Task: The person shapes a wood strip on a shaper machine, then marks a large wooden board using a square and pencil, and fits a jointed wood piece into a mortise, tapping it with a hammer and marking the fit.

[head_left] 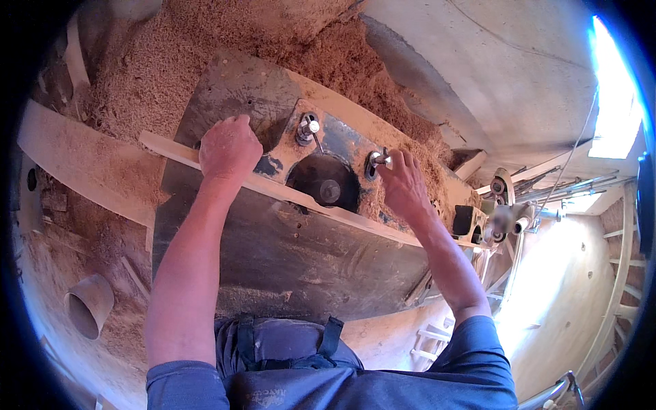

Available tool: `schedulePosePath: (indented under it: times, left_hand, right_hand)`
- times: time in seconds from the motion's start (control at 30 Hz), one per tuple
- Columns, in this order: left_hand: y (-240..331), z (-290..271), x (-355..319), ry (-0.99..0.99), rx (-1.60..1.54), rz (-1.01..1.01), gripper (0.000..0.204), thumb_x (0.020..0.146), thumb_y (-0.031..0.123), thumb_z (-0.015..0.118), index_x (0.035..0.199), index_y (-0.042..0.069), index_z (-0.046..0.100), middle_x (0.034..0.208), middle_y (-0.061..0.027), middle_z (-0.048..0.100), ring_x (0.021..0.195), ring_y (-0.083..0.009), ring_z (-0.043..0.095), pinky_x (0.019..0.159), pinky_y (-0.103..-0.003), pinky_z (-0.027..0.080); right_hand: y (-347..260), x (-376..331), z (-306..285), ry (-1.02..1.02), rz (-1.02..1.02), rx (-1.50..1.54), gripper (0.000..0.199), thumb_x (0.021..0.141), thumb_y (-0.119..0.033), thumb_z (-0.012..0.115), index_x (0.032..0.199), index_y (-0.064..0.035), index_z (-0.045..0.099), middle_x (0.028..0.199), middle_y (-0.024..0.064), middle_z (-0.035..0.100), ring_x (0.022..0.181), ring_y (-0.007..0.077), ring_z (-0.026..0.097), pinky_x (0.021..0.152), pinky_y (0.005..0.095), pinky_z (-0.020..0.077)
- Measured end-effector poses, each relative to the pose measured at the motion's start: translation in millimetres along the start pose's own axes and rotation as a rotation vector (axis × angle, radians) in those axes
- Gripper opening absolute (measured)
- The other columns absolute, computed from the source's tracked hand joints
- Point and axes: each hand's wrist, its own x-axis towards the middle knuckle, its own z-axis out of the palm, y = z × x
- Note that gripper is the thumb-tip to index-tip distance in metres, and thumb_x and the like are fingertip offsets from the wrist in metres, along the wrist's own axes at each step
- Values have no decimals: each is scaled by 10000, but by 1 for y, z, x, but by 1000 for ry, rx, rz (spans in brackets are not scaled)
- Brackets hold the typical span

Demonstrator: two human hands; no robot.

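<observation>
A dusty spindle moulder has a dark metal table [294,266] with a fence [342,137] across it. In the fence's round opening sits a dark spindle [330,191]. A long wooden strip [273,189] runs along the fence's front. My left hand [231,147] is closed in a fist at the strip's left part, and what it holds is hidden. With its fingers bent, my right hand [404,183] grips the right clamp handle [380,160] on the fence. The left clamp handle [309,127] stands untouched between my hands.
Heaped sawdust [171,61] lies behind and left of the machine. A feeder unit with rollers [501,205] stands right of the table. Several thin rods [567,184] are stacked beyond it. A round pipe [89,306] lies at the lower left, below a curved board [89,160].
</observation>
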Motion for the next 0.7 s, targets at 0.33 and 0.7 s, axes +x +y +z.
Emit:
schedulePosePath:
  times: [0.33,0.7]
  left_hand:
    - [2,-6,0,-3,3,-39,232,908,162,530,1008,42,702,1026,-169,716,1012,-337,681,876,-468,551]
    - [-1,1,0,5,-55,-8,216,880,158,557,1001,46,698,1011,-178,708,991,-352,682,872,-465,554]
  right_hand:
    - [5,64,11,-170,332,156,179,879,-167,607,905,-28,717,836,205,705,884,370,698,792,502,539]
    - [70,30,77,-76,928,1042,184,940,-177,560,921,-7,627,704,156,664,570,293,636,526,408,500]
